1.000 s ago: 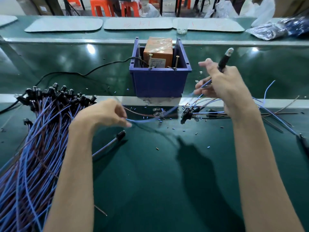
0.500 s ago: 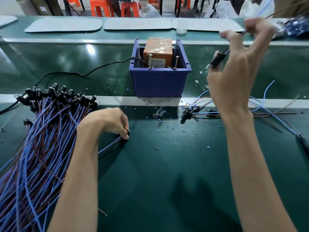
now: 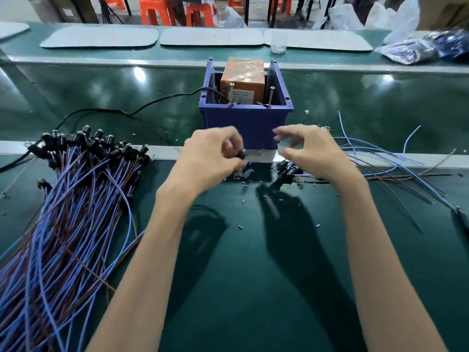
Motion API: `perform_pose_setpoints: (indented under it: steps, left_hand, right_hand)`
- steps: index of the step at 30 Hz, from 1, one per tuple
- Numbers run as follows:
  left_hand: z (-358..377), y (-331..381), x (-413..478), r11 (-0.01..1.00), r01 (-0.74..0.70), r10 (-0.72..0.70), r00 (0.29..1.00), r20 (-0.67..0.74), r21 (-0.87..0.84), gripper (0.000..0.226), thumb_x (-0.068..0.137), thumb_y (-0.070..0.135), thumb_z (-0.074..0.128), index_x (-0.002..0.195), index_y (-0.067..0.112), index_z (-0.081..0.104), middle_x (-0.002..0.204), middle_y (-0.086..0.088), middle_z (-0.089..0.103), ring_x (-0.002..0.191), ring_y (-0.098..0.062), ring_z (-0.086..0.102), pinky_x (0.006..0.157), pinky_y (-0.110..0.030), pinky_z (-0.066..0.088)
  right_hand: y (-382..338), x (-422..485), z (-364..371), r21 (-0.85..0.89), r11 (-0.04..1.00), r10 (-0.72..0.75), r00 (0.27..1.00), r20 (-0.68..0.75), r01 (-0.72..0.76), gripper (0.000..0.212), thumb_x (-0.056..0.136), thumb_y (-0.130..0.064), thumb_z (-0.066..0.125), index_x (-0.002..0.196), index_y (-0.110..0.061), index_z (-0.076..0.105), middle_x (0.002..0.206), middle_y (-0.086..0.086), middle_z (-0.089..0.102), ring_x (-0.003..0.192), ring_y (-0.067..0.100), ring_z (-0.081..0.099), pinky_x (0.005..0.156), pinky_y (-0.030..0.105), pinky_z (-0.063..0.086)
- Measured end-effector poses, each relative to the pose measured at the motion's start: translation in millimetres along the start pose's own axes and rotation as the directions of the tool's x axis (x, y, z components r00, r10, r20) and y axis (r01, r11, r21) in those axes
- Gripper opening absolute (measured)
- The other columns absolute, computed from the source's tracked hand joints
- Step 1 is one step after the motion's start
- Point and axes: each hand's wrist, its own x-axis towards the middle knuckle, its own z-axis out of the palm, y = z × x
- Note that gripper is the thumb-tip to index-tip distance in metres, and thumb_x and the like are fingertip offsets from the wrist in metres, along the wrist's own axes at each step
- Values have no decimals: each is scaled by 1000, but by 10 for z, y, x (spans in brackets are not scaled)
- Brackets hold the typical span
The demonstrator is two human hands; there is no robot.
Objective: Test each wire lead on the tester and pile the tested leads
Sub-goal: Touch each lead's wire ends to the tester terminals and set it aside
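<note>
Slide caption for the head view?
Left hand pinches a black cap near the blue bin; right hand alongside; lead pile at left.

Near me the dark green mat [image 3: 241, 288] lies open between my forearms, with room to pass. On my left the heaped pile of blue and brown wire leads with black caps [image 3: 63, 212] blocks that side. Straight ahead stands the blue plastic bin [image 3: 246, 125] holding the orange box tester [image 3: 241, 77]; right of it loose blue and brown wires [image 3: 380, 161] sprawl — a tangle across the mat.
</note>
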Motion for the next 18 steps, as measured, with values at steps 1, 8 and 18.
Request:
perform_pose_setpoints:
  steps: [1, 8, 18]
  left_hand:
    - [9, 66, -11, 991, -30, 25, 999, -39, -130, 17, 73, 19, 79, 77, 22, 63, 69, 9, 60, 64, -10, 57, 70, -23, 49]
    - [222, 494, -67, 680, -154, -175, 915, -363, -717, 9, 89, 10, 64, 88, 19, 62, 78, 6, 62, 69, -3, 60, 64, -17, 49]
    - [364, 517, -31, -499, 97, -650, 615, 447, -861, 57, 96, 53, 35, 126, 5, 43, 99, -14, 58, 93, -29, 61, 90, -35, 46]
  right_hand:
    - [-59, -38, -20, 164, 985, -82, 986, 146, 57, 40, 83, -5, 67, 120, -21, 64, 104, -9, 71, 89, 4, 65, 83, 18, 49]
    - [-435, -91, 245, 654, 736, -111, 983, -143, 178, 14, 95, 0, 54, 92, 0, 67, 74, 5, 68, 64, 9, 66, 65, 24, 54]
    - [-486, -82, -14, 887, 426, 29, 977, -210, 178, 27, 102, -8, 35, 80, -10, 50, 62, 1, 66, 66, 20, 69, 70, 31, 56]
